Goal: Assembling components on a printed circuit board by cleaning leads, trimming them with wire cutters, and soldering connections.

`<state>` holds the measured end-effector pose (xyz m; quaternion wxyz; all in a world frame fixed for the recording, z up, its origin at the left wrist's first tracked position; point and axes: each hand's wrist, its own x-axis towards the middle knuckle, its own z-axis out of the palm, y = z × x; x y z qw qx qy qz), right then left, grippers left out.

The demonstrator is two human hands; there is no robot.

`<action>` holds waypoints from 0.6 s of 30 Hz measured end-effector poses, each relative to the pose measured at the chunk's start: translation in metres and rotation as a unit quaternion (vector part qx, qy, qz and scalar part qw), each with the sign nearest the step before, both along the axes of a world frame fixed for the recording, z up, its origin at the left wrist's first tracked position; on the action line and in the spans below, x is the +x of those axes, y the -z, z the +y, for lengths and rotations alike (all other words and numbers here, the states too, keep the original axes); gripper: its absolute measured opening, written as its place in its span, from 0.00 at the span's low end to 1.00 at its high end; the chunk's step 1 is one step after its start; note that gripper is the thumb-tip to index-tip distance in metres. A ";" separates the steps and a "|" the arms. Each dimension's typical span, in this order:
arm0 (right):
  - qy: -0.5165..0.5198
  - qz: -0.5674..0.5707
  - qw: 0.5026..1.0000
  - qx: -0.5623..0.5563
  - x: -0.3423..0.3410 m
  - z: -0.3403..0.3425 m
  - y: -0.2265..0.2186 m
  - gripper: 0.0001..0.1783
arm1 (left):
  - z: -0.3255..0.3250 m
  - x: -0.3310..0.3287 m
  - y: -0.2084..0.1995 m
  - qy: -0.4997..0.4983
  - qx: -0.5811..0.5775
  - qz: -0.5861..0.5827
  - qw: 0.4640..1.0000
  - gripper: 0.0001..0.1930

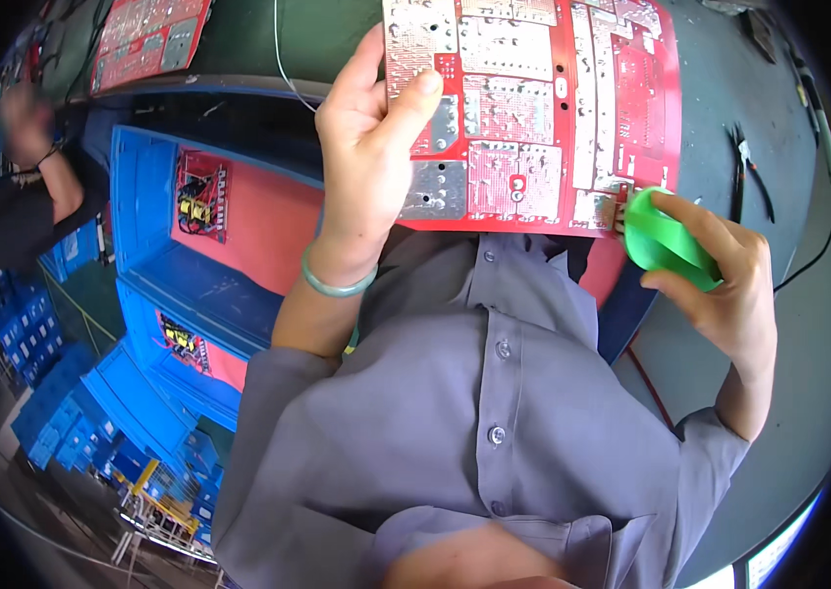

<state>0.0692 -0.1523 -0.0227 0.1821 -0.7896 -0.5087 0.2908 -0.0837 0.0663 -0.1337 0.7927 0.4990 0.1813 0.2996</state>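
A large red circuit board (523, 108) is held up over the bench edge, its face of solder joints and silvery patches showing. My left hand (371, 137), with a pale bangle at the wrist, grips its left side; the thumb lies on the face and the other fingers go behind. At the board's near right corner, my right hand (729, 265) pinches a bright green curved piece (669, 240) between thumb and fingers. That piece has a rounded, hollow look and reaches the corner; its exact kind I cannot make out.
Cutters with dark handles (749, 167) lie on the dark green bench (710, 88) at right. Another red board (150, 44) sits at far left, near a white cable (283, 59). Blue bins (199, 285) holding boards with components stand left of me. Beyond them is another person (32, 211).
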 end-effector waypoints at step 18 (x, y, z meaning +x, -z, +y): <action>0.132 -0.200 0.964 0.119 0.029 0.119 0.000 0.22 | 0.004 0.000 0.006 0.027 0.046 -0.041 0.998 0.21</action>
